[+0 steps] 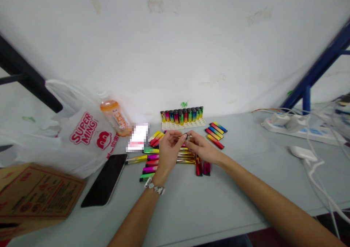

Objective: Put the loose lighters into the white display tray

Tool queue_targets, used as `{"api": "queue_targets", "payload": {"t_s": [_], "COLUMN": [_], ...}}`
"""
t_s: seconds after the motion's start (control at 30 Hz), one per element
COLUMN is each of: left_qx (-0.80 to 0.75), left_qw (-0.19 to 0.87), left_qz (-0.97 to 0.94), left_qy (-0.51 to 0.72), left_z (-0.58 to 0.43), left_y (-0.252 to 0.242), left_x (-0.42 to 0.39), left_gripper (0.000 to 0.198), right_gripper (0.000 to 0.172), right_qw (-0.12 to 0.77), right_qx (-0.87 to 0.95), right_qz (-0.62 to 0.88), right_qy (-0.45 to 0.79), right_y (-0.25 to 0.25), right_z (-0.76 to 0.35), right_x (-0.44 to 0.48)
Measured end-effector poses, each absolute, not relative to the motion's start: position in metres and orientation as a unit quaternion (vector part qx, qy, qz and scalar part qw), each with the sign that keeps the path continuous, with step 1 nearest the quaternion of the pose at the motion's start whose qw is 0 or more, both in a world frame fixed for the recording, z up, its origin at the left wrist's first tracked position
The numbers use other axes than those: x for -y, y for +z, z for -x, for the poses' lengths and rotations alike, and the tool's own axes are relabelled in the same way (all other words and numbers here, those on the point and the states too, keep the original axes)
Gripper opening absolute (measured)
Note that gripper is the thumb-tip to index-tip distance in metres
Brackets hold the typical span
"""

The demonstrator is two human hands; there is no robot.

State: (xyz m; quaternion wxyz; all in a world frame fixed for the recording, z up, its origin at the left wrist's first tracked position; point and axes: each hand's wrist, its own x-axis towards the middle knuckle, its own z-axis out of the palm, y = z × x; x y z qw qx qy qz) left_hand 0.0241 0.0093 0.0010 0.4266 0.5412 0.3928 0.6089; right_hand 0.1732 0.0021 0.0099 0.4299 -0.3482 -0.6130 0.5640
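My left hand and my right hand meet over the middle of the table. Their fingers are pinched together around a small piece with a dark end; the fingers hide most of it. Under and around the hands lie shiny colourful sticks with black ends that look like lighters, among them a magenta one, a green one and a red one. Behind the hands, a white perforated rack holds several such lighters upright.
Several lighters lie right of the rack. At left are a blurred-out white rectangle, an orange drink bottle, a plastic bag, a black phone and a cardboard box. A power strip and white charger with cables lie right.
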Motion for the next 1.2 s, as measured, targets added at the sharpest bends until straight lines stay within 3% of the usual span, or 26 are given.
{"api": "queue_targets", "payload": {"t_s": [0.23, 0.5, 0.73, 0.93, 1.2], "left_qx": [-0.431, -0.44, -0.428, -0.431, -0.434], "left_qw": [0.33, 0.228, 0.211, 0.212, 0.207], "left_qz": [-0.605, -0.693, -0.718, -0.725, -0.731], "left_qy": [0.583, 0.523, 0.507, 0.495, 0.484], "left_z": [-0.022, -0.021, -0.023, -0.023, -0.023], "left_y": [0.003, 0.006, 0.005, 0.005, 0.004], "left_x": [-0.005, -0.002, -0.001, -0.002, -0.002], "left_gripper": [0.021, 0.02, 0.018, 0.019, 0.02], "right_gripper": [0.05, 0.049, 0.041, 0.05, 0.059], "right_qw": [0.498, 0.515, 0.532, 0.532, 0.546], "right_qx": [0.593, 0.6, 0.591, 0.552, 0.473], "right_qz": [0.474, 0.498, 0.515, 0.458, 0.459], "right_qy": [0.418, 0.355, 0.321, 0.45, 0.516], "right_y": [-0.001, -0.005, -0.005, -0.004, 0.004], "right_z": [-0.17, -0.171, -0.172, -0.171, -0.172], "right_x": [-0.006, -0.005, -0.01, -0.01, -0.006]}}
